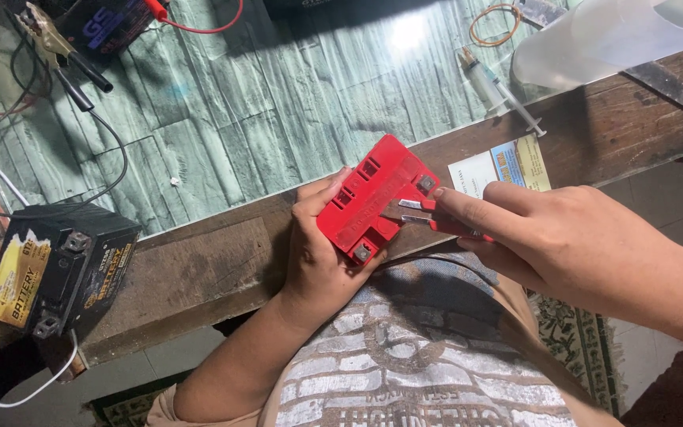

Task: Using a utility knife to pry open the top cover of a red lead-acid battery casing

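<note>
My left hand (318, 253) grips a small red battery (369, 198) from below, held against the table's front edge with its top face toward me. My right hand (539, 233) holds red-handled pliers (428, 215). Their metal jaws rest on the battery's top, between its two corner terminals. The pliers' handles are mostly hidden inside my fist.
A black battery with a yellow label (57, 269) sits at the left edge with wires attached. A syringe (499, 91), a translucent plastic jug (610, 35), a rubber band (496, 24), a printed card (503, 166), and clamp leads (61, 47) lie on the green-patterned table (239, 111).
</note>
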